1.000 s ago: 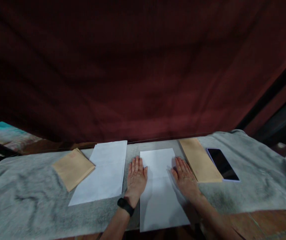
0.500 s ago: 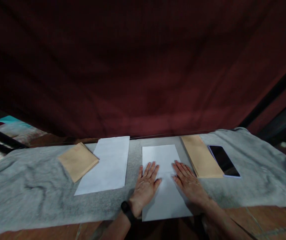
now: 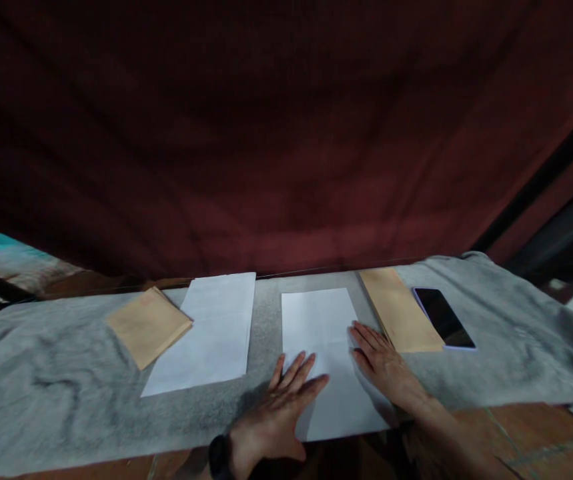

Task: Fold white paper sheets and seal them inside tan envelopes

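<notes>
A white sheet of paper lies lengthwise in front of me, with a faint crease across its middle. My left hand is over its lower left edge, fingers spread and thumb apart, a dark band on the wrist. On the sheet's right edge rests my right hand, its fingers stretched out flat. Neither hand grips anything. Just right of the right hand is a stack of brown envelopes.
A black-screened phone in a purple case touches the right envelopes. To the left, more white sheets lie partly under square brown envelopes. A grey cloth covers the low surface; a dark red curtain hangs behind.
My left hand has slid down toward me along the sheet's left edge, its thumb now spread wider. My right hand has stayed nearly in place. The view has shifted slightly.
</notes>
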`<state>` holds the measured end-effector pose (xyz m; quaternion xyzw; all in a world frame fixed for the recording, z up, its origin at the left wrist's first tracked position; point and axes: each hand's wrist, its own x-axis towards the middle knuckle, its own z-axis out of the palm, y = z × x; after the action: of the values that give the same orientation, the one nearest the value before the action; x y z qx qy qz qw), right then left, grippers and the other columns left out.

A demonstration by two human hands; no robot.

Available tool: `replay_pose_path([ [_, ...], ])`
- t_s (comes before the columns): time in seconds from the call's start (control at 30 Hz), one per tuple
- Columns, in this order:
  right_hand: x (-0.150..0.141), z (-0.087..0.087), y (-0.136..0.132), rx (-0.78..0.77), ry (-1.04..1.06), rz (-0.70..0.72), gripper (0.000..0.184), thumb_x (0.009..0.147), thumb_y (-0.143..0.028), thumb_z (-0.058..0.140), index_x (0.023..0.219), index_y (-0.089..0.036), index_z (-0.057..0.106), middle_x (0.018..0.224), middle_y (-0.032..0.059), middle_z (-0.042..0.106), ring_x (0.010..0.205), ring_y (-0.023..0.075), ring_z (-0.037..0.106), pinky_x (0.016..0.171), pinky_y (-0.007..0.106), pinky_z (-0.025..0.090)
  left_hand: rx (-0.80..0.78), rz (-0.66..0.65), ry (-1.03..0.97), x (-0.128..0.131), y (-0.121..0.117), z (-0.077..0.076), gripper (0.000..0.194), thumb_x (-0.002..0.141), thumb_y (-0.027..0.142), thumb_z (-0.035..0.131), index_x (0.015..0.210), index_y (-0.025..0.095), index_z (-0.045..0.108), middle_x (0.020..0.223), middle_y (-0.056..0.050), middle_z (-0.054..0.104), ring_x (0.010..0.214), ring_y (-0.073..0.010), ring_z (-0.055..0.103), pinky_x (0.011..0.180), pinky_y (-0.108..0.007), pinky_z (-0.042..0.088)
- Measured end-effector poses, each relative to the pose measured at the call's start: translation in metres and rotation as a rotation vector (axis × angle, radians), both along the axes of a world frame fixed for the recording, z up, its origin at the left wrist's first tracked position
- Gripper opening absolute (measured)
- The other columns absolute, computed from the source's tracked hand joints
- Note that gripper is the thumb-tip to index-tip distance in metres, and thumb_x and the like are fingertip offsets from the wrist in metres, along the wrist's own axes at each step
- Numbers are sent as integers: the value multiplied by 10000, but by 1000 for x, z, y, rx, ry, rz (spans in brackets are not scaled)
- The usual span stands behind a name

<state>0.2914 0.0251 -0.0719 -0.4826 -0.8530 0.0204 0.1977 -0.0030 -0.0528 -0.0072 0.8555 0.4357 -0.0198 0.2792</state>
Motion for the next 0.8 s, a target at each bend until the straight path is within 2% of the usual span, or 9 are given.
replay_pose_path([
  [0.1,1,1,1,-4,22,9,488,1009,-286,410,1489,-220,462,1533,81,484,1410,230,446,1165,460,398,-31,4,-12,-2,0,6,1042,671,253,750,1575,355,242,1693,-24,14,1548,-328,30,1229,-620,6],
  [0.23,7,5,4,-82,56,52,501,1002,-261,390,1498,-227,451,1542,73,473,1415,216,443,1179,457,392,-66,28,-104,-11,6,27,875,665,176,695,1486,349,447,1647,-5,288,1522,-287,237,1256,-541,91],
  [0.3,13,7,6,-161,90,69,502,993,-237,377,1485,-229,473,1542,65,473,1412,204,447,1178,440,398,-70,70,-177,-18,10,37,796,668,174,703,1430,322,530,1563,-17,456,1454,-273,390,1249,-489,193],
  [0.4,22,13,9,-286,167,69,544,942,-136,340,1433,-251,545,1519,38,505,1376,182,494,1166,414,413,-82,180,-323,-28,15,43,727,708,214,732,1411,282,560,1456,-40,581,1331,-260,539,1159,-404,390],
  [0.5,31,22,9,-377,237,126,564,889,-123,397,1400,-266,586,1500,44,528,1348,209,527,1151,427,425,-102,339,-436,-36,18,36,685,747,272,751,1406,275,564,1404,-60,625,1260,-257,596,1069,-382,483],
  [0.63,33,34,7,-450,293,191,519,869,-272,551,1383,-250,610,1500,91,522,1356,273,517,1132,451,435,-26,488,-598,-37,28,19,485,742,193,709,1225,238,684,1331,-76,672,1233,-245,618,1075,-388,480],
  [0.73,24,42,7,-477,350,194,476,890,-322,541,1347,-233,639,1455,109,566,1330,270,540,1120,450,438,71,615,-649,-30,40,9,374,754,140,631,1108,229,713,1195,-57,736,1155,-221,663,1061,-383,489],
  [0.8,17,45,9,-495,380,171,421,917,-356,515,1288,-241,678,1366,100,639,1280,265,579,1093,438,456,115,723,-648,-24,50,2,324,772,169,632,1083,224,705,1101,-51,763,1066,-219,698,1001,-375,525],
])
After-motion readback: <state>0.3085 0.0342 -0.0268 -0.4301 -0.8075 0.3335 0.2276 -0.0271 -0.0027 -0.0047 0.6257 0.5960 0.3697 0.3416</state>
